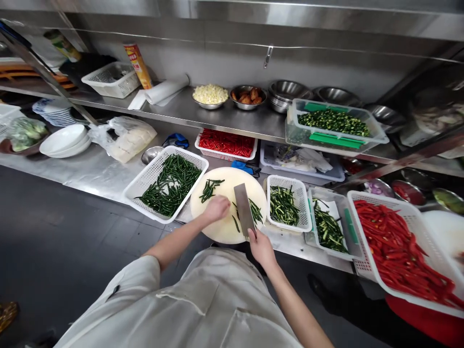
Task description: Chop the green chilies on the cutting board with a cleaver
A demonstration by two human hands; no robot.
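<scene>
My right hand (261, 246) is wrapped round the handle of a wide cleaver (244, 210), whose blade rests over a round cutting board (217, 231). Left of the blade, my left hand (217, 208) is closed above the board; whatever its fingers hold is too small to make out. A small pile of green peppers (210, 189) lies at the board's upper left. Cut green pieces (255, 211) lie just right of the blade, and a few thin ones to its left. A white basket (131, 195) of whole green peppers stands left of the board.
Right of the board stand a white basket (307, 215) of cut green peppers, a clear bin (353, 244) and a large basket (375, 270) of red peppers. Behind are a basket (224, 154) of red pieces and a steel shelf (174, 113) with bowls. White bowls (65, 140) are at left.
</scene>
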